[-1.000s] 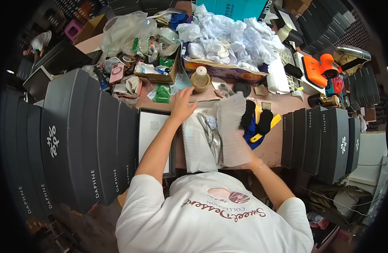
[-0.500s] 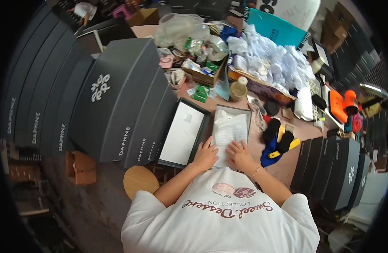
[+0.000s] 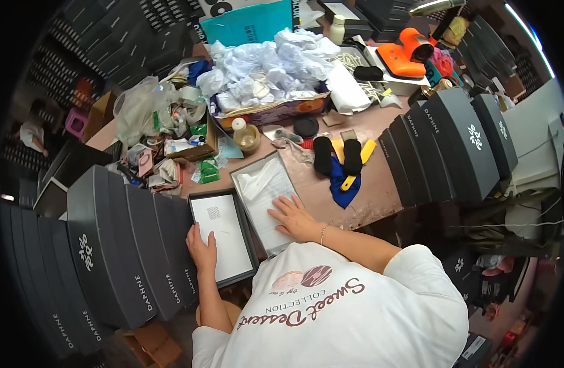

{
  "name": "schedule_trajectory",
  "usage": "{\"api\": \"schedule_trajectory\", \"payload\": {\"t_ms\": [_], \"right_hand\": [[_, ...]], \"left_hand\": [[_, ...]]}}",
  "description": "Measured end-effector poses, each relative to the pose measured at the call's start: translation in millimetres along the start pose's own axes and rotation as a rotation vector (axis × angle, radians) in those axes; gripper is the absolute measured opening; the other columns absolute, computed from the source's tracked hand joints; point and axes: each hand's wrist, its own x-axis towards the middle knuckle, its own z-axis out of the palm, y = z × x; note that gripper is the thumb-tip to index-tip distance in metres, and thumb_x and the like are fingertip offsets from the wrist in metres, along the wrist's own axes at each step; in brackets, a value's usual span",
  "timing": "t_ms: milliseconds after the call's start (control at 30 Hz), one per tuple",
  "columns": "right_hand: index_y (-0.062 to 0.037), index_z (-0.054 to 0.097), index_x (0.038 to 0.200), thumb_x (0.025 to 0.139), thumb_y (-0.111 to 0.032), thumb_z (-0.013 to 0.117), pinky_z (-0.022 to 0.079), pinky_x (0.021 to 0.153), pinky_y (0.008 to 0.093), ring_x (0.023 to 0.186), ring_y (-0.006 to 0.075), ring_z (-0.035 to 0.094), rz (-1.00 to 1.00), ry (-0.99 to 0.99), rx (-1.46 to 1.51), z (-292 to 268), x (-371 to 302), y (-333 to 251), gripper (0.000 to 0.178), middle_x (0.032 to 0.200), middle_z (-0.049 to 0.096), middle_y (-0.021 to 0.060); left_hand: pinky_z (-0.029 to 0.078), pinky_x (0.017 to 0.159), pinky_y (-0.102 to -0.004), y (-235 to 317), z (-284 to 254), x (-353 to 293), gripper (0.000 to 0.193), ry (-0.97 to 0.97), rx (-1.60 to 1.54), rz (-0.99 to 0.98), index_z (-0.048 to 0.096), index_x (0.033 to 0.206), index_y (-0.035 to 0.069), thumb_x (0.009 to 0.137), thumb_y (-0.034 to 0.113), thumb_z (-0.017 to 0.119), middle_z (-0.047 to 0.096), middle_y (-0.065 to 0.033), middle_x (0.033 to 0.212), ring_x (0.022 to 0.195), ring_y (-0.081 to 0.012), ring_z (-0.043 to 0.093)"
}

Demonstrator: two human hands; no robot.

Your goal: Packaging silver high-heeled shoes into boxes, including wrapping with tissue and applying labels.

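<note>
My right hand [image 3: 294, 219] lies flat, fingers spread, on the white tissue paper [image 3: 266, 190] that fills a shallow grey shoebox [image 3: 238, 176]. What lies under the paper is hidden. Left of this box, and close against it, is a dark box lid [image 3: 245, 236] turned inside up, its white inside showing a small printed square. My left hand [image 3: 201, 248] is at the lid's left wall, fingers over the rim and thumb on the inner side.
Stacks of dark shoeboxes stand left [image 3: 113, 245] and right [image 3: 444, 147]. Beyond the open box are a jar [image 3: 246, 136], a carton of crumpled white paper [image 3: 270, 113], and black pads with yellow handles on a blue cloth [image 3: 343, 187]. An orange device [image 3: 405, 58] sits farther back.
My left hand has left the tissue paper and moved left to the lid's far wall. My right hand stays on the paper. The whole view has turned to the right.
</note>
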Motion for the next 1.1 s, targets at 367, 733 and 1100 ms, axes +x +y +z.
{"api": "schedule_trajectory", "payload": {"t_ms": [367, 733, 1100], "right_hand": [[-0.0064, 0.048, 0.129, 0.089, -0.027, 0.054, 0.026, 0.107, 0.0502, 0.125, 0.0343, 0.041, -0.095, -0.141, 0.202, 33, 32, 4, 0.046, 0.131, 0.048, 0.0176], [-0.0031, 0.052, 0.118, 0.092, -0.016, 0.06, 0.05, 0.066, 0.0237, 0.086, 0.0075, 0.055, 0.447, -0.195, 1.698, 8, 89, -66, 0.031, 0.101, 0.059, 0.0018], [-0.0094, 0.052, 0.125, 0.095, -0.024, 0.055, 0.05, 0.085, 0.0282, 0.103, 0.0105, 0.059, 0.148, -0.4, 2.387, -58, 46, -50, 0.034, 0.118, 0.06, 0.0]], "left_hand": [[0.045, 0.089, -0.034, 68, -5, -10, 0.055, -0.234, -0.544, -0.091, 0.048, 0.129, -0.002, 0.087, 0.029, 0.066, 0.059, -0.0193, 0.116, 0.105, -0.0266, 0.059], [0.042, 0.094, -0.0311, 67, 21, -23, 0.052, -0.075, -1.112, -0.319, 0.049, 0.129, -0.004, 0.103, 0.037, 0.032, 0.056, -0.0129, 0.12, 0.108, -0.0198, 0.055], [0.039, 0.102, -0.0339, 30, -58, 126, 0.077, -0.368, -1.372, -0.173, 0.034, 0.141, 0.001, 0.093, 0.06, 0.04, 0.048, -0.0112, 0.136, 0.121, -0.023, 0.049]]}}
